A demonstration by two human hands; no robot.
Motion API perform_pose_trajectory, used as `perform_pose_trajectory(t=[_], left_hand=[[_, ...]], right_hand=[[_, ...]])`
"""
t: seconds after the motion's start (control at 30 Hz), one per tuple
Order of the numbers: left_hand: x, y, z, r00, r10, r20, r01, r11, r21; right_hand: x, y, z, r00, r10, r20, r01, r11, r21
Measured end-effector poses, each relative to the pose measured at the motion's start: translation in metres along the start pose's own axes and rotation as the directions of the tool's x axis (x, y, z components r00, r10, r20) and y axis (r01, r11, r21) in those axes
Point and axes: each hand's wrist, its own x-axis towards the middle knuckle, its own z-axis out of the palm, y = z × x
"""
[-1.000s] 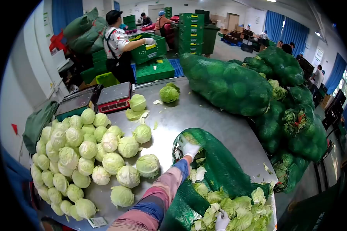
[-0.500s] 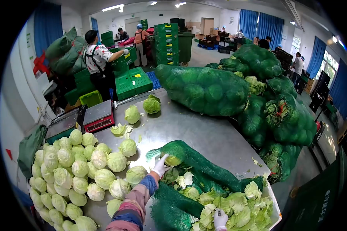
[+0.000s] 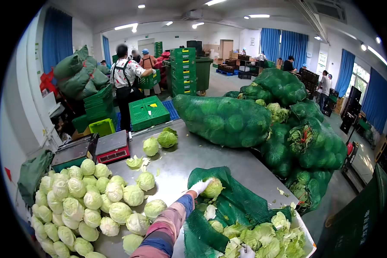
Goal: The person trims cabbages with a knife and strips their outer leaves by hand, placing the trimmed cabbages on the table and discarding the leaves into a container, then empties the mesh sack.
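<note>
My left hand, in a white glove, reaches over the metal table and grips a cabbage at the mouth of a green mesh bag. Loose leaves fill a white-rimmed container at the lower right. Over these leaves is my right hand, also gloved, with a thin object between its fingers that is too small to make out. Trimmed cabbages are heaped on the table's left side.
A full mesh sack lies across the table's far right, with more sacks beyond. Scales stand at the far left. Behind them a person holds a green crate near stacked crates.
The view has tilted up. My left hand has come out of the bag's folds and moved right with a cabbage, now uncovered. The person behind has turned away, carrying the crate.
</note>
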Motion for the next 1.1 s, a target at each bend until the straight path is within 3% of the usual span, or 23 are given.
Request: perform_pose_trajectory(t=[0.1,0.17,0.23,0.27,0.3,0.37,0.4,0.43,0.47,0.5,0.53,0.57,0.6,0.67,0.7,0.77,0.8,0.9,0.97,1.0,1.03,1.1], left_hand=[[0.022,0.004,0.008,0.996,0.054,0.066,-0.058,0.996,0.061],[0.029,0.009,0.01,0.993,0.088,0.083,-0.095,0.992,0.084],[0.015,0.033,-0.002,0.965,0.149,0.217,-0.2,0.952,0.233],[0.002,0.045,-0.008,0.978,0.168,0.123,-0.184,0.973,0.142],[0.034,0.036,-0.011,0.944,0.26,0.202,-0.306,0.918,0.252],[0.023,0.068,-0.046,0.931,0.22,0.292,-0.315,0.888,0.335],[0.002,0.085,-0.06,0.914,-0.037,0.404,-0.066,0.969,0.237],[0.005,0.071,-0.056,0.916,-0.041,0.4,-0.062,0.969,0.24],[0.01,0.046,-0.043,0.962,0.132,0.24,-0.205,0.929,0.309],[0.006,0.025,-0.031,0.944,0.317,0.088,-0.325,0.857,0.4],[-0.011,0.012,-0.022,0.951,0.29,0.11,-0.307,0.839,0.449],[0.0,-0.025,0.013,0.982,0.188,0.034,-0.186,0.901,0.392],[-0.04,-0.011,0.004,0.997,0.077,0.025,-0.08,0.988,0.131],[-0.082,0.002,0.005,0.985,0.161,-0.061,-0.131,0.933,0.336],[-0.105,0.009,0.01,0.979,0.192,-0.062,-0.144,0.88,0.453],[-0.133,0.006,0.027,0.941,0.329,-0.083,-0.223,0.783,0.581],[-0.152,0.012,0.032,0.934,0.354,-0.052,-0.228,0.701,0.676],[-0.22,0.015,0.054,0.863,0.504,0.006,-0.361,0.61,0.705],[-0.247,0.002,0.071,0.733,0.676,0.073,-0.587,0.575,0.57],[-0.256,0.0,0.073,0.694,0.719,0.017,-0.648,0.615,0.45],[-0.262,-0.002,0.072,0.796,0.605,-0.021,-0.575,0.767,0.284],[-0.277,0.009,0.056,0.96,0.257,-0.109,-0.215,0.93,0.299]], right_hand=[[-0.001,0.005,-0.001,1.0,-0.011,0.01,0.011,0.999,0.04],[-0.006,0.0,-0.002,0.999,-0.029,-0.017,0.032,0.979,0.201],[-0.01,0.007,0.0,0.999,0.012,-0.031,-0.005,0.979,0.205],[-0.012,0.01,0.0,0.999,0.035,-0.007,-0.031,0.946,0.323],[-0.013,0.011,0.001,0.998,0.053,0.017,-0.055,0.899,0.434],[-0.017,0.003,-0.002,0.999,0.036,0.001,-0.032,0.874,0.484],[-0.019,0.003,-0.003,0.996,0.086,0.014,-0.079,0.831,0.551],[-0.02,0.001,-0.003,0.99,0.134,0.031,-0.125,0.777,0.617],[-0.018,0.0,-0.002,0.988,0.15,0.043,-0.145,0.773,0.618],[0.0,0.046,0.021,0.996,0.083,-0.022,-0.058,0.836,0.546],[0.004,0.053,0.024,0.997,0.049,-0.058,-0.017,0.892,0.451],[0.007,0.053,0.026,0.996,0.008,-0.093,0.025,0.937,0.35],[0.006,0.048,0.023,0.995,0.0,-0.095,0.033,0.934,0.355],[-0.008,-0.013,0.0,0.992,-0.086,-0.094,0.098,0.987,0.13],[-0.007,-0.02,0.004,0.993,-0.086,-0.086,0.097,0.985,0.14],[-0.003,-0.034,0.012,0.956,-0.252,-0.149,0.277,0.943,0.183],[-0.033,-0.128,-0.04,0.998,-0.028,0.056,0.008,0.947,0.32],[-0.048,-0.182,-0.061,0.992,0.039,0.123,-0.082,0.927,0.366],[-0.028,-0.151,-0.037,0.993,-0.008,0.116,-0.03,0.947,0.32],[-0.012,-0.129,-0.014,0.998,-0.039,0.048,0.01,0.87,0.493],[0.005,-0.104,0.006,0.998,-0.056,-0.021,0.056,0.762,0.645],[0.016,-0.099,0.008,0.998,-0.054,0.018,0.029,0.75,0.661]])
